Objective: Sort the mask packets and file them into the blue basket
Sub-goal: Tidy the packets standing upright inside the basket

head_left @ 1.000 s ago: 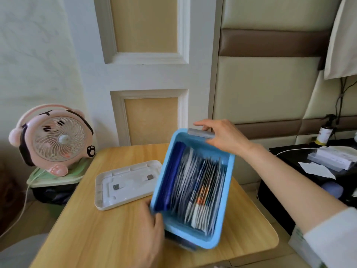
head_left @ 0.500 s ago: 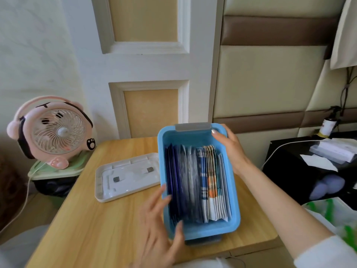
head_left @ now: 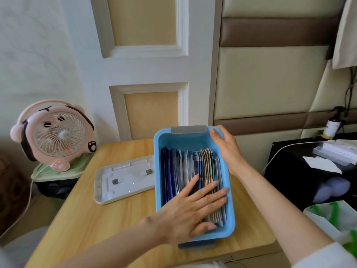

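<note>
levelling the foil mask packets (head_left: 185, 165) in the rectangular blue plastic basket (head_left: 183, 141) at lower centre goes best gently: left grip (head_left: 185, 211) presses flat, fingers straight, holding nothing; right grip (head_left: 228, 149) curls round the far rim.

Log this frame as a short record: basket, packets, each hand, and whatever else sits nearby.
basket: blue basket upright on the wooden table
packets: mask packets standing on edge in a row inside the basket
left hand: left hand flat, fingers straight, resting on the packet tops
right hand: right hand grips the basket's far right corner
beside basket: white tray on the table, left of the basket
off table: pink fan further left
</note>
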`<action>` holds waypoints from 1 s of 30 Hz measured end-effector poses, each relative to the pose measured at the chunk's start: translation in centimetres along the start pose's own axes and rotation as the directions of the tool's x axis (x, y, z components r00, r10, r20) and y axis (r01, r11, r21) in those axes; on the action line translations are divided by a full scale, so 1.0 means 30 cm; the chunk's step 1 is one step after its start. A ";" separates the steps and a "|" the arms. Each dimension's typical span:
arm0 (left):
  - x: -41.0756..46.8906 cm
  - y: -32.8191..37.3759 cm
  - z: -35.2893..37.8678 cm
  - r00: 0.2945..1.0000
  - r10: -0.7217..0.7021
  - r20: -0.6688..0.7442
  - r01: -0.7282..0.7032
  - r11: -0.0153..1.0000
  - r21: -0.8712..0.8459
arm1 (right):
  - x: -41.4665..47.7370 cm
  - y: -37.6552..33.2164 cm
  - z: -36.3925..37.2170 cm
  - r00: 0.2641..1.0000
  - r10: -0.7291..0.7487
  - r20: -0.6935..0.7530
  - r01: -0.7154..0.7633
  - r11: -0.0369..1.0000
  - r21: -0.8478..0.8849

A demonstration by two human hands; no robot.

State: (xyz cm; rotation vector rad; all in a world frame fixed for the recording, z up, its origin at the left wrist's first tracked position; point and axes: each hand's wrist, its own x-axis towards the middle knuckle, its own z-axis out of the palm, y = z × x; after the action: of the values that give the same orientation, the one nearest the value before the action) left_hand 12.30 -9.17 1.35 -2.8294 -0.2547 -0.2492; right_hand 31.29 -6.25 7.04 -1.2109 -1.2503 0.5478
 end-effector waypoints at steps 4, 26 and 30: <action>0.035 -0.080 -0.132 0.859 -0.281 -0.428 0.169 0.944 -0.283 | 0.005 0.011 -0.001 1.000 -0.029 0.007 0.029 1.000 0.006; 0.162 -0.393 -0.381 0.777 -0.314 0.546 0.490 0.846 -0.211 | -0.009 0.014 0.015 0.994 -0.082 -0.079 0.080 0.997 -0.024; 0.160 -0.383 -0.379 0.744 -0.300 0.597 0.428 0.900 -0.080 | -0.015 0.017 0.014 0.994 -0.087 -0.073 0.085 0.996 -0.023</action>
State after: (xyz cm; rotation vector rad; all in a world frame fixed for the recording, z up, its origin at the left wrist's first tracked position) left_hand 13.03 -1.03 16.08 -2.9630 -0.9782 0.5580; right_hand 30.91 -6.31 6.32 -1.1777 -1.2412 0.4244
